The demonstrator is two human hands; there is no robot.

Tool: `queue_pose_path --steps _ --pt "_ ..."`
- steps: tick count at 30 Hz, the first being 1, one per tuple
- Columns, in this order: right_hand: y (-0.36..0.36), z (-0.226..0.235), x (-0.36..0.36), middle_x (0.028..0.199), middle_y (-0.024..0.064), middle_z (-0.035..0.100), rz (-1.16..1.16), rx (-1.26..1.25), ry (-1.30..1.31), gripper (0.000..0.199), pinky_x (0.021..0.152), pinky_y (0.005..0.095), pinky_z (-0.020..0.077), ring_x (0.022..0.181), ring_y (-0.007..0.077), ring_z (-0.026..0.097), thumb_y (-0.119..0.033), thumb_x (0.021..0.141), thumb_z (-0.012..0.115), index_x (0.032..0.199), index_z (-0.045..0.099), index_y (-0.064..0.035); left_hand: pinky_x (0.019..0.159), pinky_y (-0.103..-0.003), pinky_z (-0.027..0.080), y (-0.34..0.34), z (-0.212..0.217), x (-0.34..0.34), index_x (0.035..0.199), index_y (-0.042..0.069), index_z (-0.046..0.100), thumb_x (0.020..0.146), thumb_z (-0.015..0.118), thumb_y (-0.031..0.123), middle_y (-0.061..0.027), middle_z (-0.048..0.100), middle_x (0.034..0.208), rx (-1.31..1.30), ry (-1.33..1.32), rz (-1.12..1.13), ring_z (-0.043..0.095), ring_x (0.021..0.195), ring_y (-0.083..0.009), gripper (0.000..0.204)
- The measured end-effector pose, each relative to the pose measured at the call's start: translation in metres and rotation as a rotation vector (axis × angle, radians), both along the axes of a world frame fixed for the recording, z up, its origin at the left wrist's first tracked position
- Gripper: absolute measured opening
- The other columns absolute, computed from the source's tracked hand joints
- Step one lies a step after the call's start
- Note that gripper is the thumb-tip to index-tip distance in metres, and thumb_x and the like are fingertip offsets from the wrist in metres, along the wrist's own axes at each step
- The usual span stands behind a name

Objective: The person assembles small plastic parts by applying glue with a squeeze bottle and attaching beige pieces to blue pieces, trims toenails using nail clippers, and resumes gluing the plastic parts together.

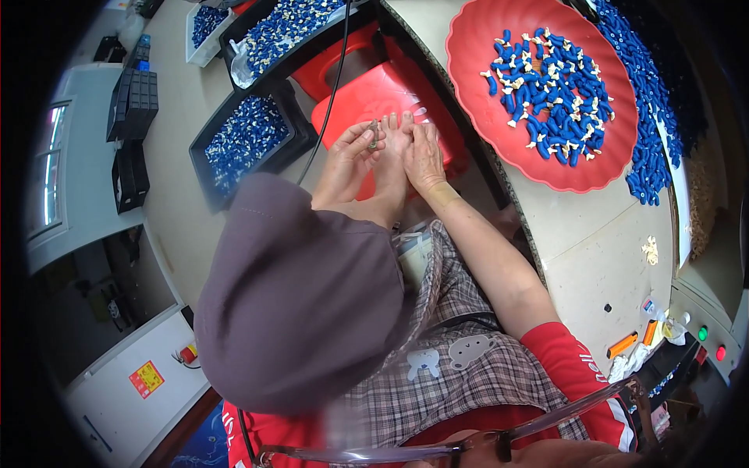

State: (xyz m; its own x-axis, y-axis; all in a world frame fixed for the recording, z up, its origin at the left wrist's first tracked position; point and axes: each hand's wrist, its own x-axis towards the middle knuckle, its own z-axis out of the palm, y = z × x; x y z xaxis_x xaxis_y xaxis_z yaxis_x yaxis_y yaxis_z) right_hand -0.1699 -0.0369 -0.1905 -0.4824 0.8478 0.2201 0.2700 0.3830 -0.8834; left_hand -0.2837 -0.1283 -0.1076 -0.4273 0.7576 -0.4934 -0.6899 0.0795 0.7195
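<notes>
One foot (395, 148); left hand (343, 162) holds clippers (373, 132), perhaps.

Left hand (347, 158) pinches a small object (374, 135); right hand (424, 162) touches bare foot (392, 160) over red seat (360, 97)

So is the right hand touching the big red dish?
Apart: the head view shows the red seat and dark table edge between the right hand and the dish.
</notes>
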Motion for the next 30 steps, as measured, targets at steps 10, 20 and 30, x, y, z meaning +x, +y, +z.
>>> queue_pose_path --steps 10,20,30 --pt "-0.003 -0.009 0.002 0.097 0.0185 0.049 0.126 -0.051 -0.155 0.03 0.076 0.0473 0.0461 0.091 0.0387 0.054 -0.004 0.081 0.05 0.111 0.048 -0.0067 0.076 -0.024 0.049 0.0 -0.003 0.001 0.115 0.005 0.053 0.09 0.058 0.01 -0.0078 0.061 0.105 0.052 -0.026 -0.013 0.059 0.089 -0.0136 0.026" --pt "-0.006 0.004 0.003 0.098 0.0179 0.049 0.271 -0.063 -0.236 0.06 0.074 0.0443 0.0485 0.088 0.0343 0.056 -0.004 0.083 0.05 0.139 0.028 -0.0049 0.076 -0.022 0.05 -0.002 -0.003 0.001 0.122 0.001 0.05 0.09 0.058 0.008 -0.007 0.061 0.108 0.021 -0.005 -0.021 0.059 0.088 -0.0111 0.034" --pt "0.007 0.004 -0.005 0.104 0.0221 0.049 0.228 0.13 -0.443 0.037 0.076 0.0463 0.0497 0.092 0.0406 0.057 -0.013 0.084 0.052 0.119 0.046 -0.0057 0.076 -0.022 0.05 -0.004 -0.009 0.003 0.122 0.001 0.05 0.09 0.057 0.008 -0.0066 0.061 0.108 0.007 -0.012 -0.023 0.06 0.088 -0.0111 0.033"
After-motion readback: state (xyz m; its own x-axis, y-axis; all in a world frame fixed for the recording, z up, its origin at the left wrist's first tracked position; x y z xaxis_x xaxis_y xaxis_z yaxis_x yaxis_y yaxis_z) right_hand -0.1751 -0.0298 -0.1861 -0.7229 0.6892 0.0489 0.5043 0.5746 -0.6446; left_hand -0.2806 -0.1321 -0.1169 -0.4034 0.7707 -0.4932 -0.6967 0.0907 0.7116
